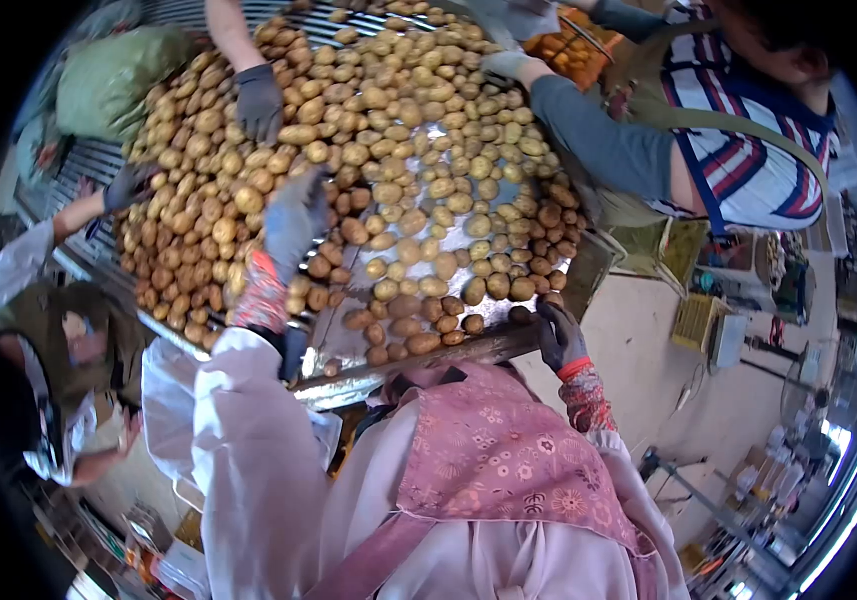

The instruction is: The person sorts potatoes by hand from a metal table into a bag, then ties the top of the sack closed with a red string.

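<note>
Many potatoes [409,222] cover a metal sorting table [349,290]. My left hand [294,222], in a grey glove with a red patterned cuff, reaches over the potatoes at the middle left; its fingers are blurred, and whether they hold anything is unclear. At the table's near right corner is my right hand [560,338], in a dark grey glove. Its fingers are bent beside a dark potato [551,300] at the edge; I cannot make out a firm hold.
A co-worker's gloved hand [260,103] rests on potatoes at the top left, another [132,186] at the left edge. A co-worker in a striped shirt [739,130] reaches in from the right. A green sack [119,82] lies at the upper left; a yellow crate [697,320] stands right.
</note>
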`<control>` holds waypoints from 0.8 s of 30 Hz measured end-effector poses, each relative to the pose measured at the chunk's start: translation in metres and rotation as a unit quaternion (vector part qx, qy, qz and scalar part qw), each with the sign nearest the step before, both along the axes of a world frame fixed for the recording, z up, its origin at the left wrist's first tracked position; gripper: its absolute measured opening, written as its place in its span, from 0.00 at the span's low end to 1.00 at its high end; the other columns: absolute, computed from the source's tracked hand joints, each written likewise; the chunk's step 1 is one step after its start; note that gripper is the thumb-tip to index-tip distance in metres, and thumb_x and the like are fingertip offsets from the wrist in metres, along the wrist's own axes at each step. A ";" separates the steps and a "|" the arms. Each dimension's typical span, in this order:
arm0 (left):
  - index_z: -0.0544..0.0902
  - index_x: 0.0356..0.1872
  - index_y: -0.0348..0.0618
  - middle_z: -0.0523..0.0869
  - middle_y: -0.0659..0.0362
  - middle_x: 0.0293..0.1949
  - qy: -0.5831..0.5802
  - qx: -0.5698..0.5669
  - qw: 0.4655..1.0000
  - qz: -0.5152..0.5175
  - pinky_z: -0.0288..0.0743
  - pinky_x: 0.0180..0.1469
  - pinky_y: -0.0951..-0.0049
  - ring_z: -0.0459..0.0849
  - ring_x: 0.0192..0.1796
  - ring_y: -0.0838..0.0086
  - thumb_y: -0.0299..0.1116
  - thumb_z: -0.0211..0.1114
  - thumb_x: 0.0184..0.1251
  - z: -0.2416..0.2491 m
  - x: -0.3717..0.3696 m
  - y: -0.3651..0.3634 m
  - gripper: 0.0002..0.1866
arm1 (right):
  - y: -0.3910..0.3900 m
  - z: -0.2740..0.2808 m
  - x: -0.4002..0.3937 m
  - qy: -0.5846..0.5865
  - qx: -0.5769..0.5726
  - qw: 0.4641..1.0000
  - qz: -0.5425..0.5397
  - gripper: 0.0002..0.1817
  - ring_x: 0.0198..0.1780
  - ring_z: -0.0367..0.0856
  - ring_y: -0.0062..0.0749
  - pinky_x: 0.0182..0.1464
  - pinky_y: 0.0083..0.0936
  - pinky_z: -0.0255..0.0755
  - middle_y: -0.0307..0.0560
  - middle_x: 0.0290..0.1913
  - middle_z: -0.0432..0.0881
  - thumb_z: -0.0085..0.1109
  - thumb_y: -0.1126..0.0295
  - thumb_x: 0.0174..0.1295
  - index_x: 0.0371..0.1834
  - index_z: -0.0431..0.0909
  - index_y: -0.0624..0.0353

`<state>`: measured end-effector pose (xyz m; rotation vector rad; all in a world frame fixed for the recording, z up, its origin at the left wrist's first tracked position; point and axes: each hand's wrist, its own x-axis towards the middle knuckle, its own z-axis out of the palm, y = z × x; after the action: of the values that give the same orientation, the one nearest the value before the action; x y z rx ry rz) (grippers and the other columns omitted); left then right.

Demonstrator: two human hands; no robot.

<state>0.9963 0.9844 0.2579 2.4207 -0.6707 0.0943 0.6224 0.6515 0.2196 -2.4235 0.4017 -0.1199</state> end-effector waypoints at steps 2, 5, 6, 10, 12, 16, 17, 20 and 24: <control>0.79 0.59 0.51 0.84 0.45 0.49 -0.109 0.020 0.992 -0.058 0.79 0.46 0.54 0.85 0.45 0.49 0.29 0.59 0.61 -0.018 0.073 0.005 0.22 | 0.006 0.020 -0.010 0.040 0.007 0.997 -0.058 0.16 0.60 0.77 0.53 0.65 0.39 0.69 0.60 0.54 0.81 0.54 0.73 0.64 0.53 0.79 0.64; 0.72 0.65 0.47 0.82 0.41 0.56 0.065 0.320 0.945 -0.020 0.76 0.56 0.51 0.83 0.52 0.45 0.34 0.59 0.61 -0.003 0.126 -0.016 0.28 | 0.011 0.011 -0.036 0.050 -0.025 0.990 -0.127 0.16 0.60 0.77 0.53 0.66 0.40 0.68 0.59 0.54 0.82 0.53 0.72 0.65 0.54 0.79 0.63; 0.72 0.65 0.47 0.83 0.41 0.53 0.080 0.324 0.942 -0.028 0.76 0.56 0.51 0.83 0.52 0.46 0.34 0.59 0.62 -0.009 0.136 -0.020 0.27 | 0.011 0.007 -0.044 0.051 -0.023 0.990 -0.129 0.16 0.60 0.77 0.51 0.67 0.40 0.67 0.58 0.54 0.82 0.53 0.72 0.65 0.55 0.79 0.63; 0.65 0.73 0.55 0.83 0.38 0.53 0.105 0.364 0.920 -0.097 0.75 0.58 0.52 0.82 0.56 0.46 0.38 0.57 0.64 -0.034 0.171 -0.032 0.33 | 0.021 0.014 -0.049 0.019 0.013 0.985 -0.171 0.16 0.57 0.80 0.47 0.63 0.34 0.71 0.57 0.56 0.80 0.54 0.75 0.65 0.55 0.78 0.64; 0.63 0.74 0.57 0.80 0.39 0.57 0.114 0.394 0.907 -0.095 0.75 0.58 0.53 0.81 0.57 0.47 0.37 0.57 0.64 -0.041 0.168 -0.034 0.34 | 0.022 0.013 -0.052 0.020 0.027 0.983 -0.180 0.16 0.57 0.80 0.47 0.62 0.33 0.72 0.58 0.56 0.80 0.54 0.75 0.65 0.55 0.78 0.64; 0.61 0.75 0.61 0.76 0.40 0.63 0.110 0.455 0.883 -0.042 0.75 0.60 0.53 0.79 0.61 0.48 0.34 0.56 0.65 -0.026 0.148 -0.045 0.35 | 0.026 0.020 -0.039 -0.011 -0.001 0.989 -0.149 0.16 0.53 0.80 0.56 0.56 0.41 0.75 0.60 0.53 0.80 0.58 0.74 0.62 0.53 0.79 0.62; 0.61 0.75 0.62 0.75 0.41 0.63 0.104 0.467 0.878 -0.021 0.75 0.60 0.53 0.79 0.62 0.49 0.33 0.55 0.66 -0.022 0.145 -0.051 0.35 | 0.025 0.023 -0.036 -0.022 -0.030 0.992 -0.123 0.16 0.54 0.80 0.57 0.57 0.42 0.75 0.61 0.54 0.80 0.58 0.74 0.62 0.53 0.80 0.61; 0.66 0.73 0.62 0.77 0.41 0.62 0.078 0.457 0.886 -0.003 0.75 0.60 0.53 0.79 0.62 0.49 0.34 0.52 0.68 -0.041 0.152 -0.052 0.30 | 0.021 0.039 -0.040 -0.006 -0.036 0.994 -0.101 0.16 0.57 0.78 0.59 0.59 0.43 0.74 0.62 0.56 0.79 0.57 0.72 0.63 0.55 0.79 0.58; 0.70 0.70 0.58 0.84 0.40 0.52 0.074 0.392 0.912 -0.095 0.77 0.57 0.54 0.84 0.55 0.50 0.31 0.57 0.61 -0.040 0.152 -0.040 0.32 | 0.005 0.033 -0.077 -0.005 -0.059 0.987 -0.147 0.17 0.61 0.77 0.52 0.65 0.38 0.69 0.61 0.58 0.79 0.56 0.73 0.64 0.56 0.79 0.60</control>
<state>1.1484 0.9448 0.2177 3.0462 -1.0092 -0.5338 0.5450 0.6568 0.2526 -2.4634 0.7665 -0.2922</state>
